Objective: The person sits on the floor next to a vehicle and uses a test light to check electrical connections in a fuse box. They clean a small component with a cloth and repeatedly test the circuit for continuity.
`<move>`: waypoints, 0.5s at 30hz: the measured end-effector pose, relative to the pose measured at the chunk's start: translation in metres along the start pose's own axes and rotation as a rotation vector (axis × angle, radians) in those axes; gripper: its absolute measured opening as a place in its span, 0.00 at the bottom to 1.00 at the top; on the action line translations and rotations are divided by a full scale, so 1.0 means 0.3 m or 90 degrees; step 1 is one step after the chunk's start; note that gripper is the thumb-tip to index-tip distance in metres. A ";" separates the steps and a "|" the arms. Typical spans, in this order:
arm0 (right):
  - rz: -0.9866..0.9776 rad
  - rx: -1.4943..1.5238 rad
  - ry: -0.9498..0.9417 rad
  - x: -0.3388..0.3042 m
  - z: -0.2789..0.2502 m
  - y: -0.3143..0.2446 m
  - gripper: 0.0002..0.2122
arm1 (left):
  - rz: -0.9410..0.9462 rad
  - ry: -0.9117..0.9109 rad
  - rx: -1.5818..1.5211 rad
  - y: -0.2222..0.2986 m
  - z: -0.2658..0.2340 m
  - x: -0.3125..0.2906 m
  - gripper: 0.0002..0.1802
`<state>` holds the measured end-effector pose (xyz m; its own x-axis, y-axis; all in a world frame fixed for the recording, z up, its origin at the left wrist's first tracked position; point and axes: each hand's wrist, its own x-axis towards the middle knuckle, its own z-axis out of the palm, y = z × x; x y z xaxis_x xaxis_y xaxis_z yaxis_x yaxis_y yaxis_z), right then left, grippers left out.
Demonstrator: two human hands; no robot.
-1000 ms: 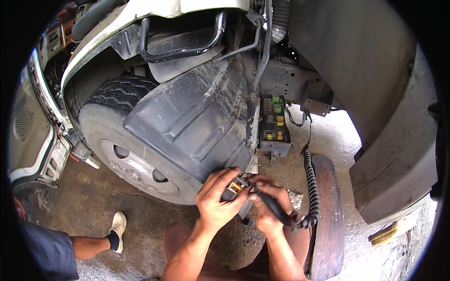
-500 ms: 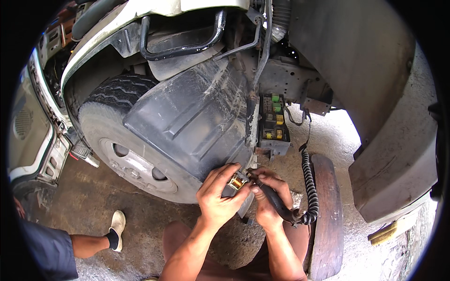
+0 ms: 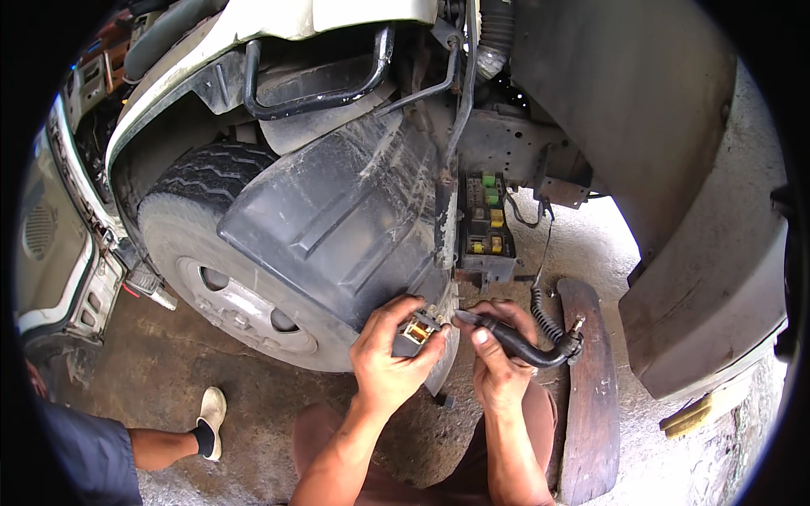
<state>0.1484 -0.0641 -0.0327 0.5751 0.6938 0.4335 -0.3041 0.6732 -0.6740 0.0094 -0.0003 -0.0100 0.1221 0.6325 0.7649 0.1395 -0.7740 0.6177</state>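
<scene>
At centre-bottom, left hand is closed around a small yellow connector, and right hand clamps a black hose w/ its tip just beside it. They look not joined yet, approx. halfway I think; fuse box above is open.

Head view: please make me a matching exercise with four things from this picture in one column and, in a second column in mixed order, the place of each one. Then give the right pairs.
Things
1. small connector with orange-yellow inside
2. black probe tool
3. open fuse box
4. wooden plank

Places
A. lying on the ground at the right of the hands
B. mounted on the vehicle behind the black mudguard
C. in the grip of the left hand
D. in the grip of the right hand

Pairs: 1-C, 2-D, 3-B, 4-A
</scene>
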 end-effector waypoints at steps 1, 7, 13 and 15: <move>0.018 0.016 0.006 -0.001 -0.007 -0.009 0.19 | -0.030 0.000 -0.019 0.002 0.002 0.002 0.32; 0.149 0.227 0.004 -0.048 -0.020 -0.061 0.14 | 0.043 -0.018 0.021 0.026 -0.003 0.027 0.29; 0.206 0.111 0.091 -0.124 -0.129 -0.177 0.12 | -0.010 -0.056 -0.021 0.041 -0.015 0.028 0.25; 0.232 0.025 0.192 -0.176 -0.208 -0.220 0.14 | -0.082 -0.063 -0.072 0.041 -0.016 0.022 0.24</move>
<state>0.1855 -0.1612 -0.0486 0.6191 0.7849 -0.0234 -0.5515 0.4134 -0.7245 0.0073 -0.0058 0.0034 0.2075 0.7227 0.6593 0.0505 -0.6810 0.7306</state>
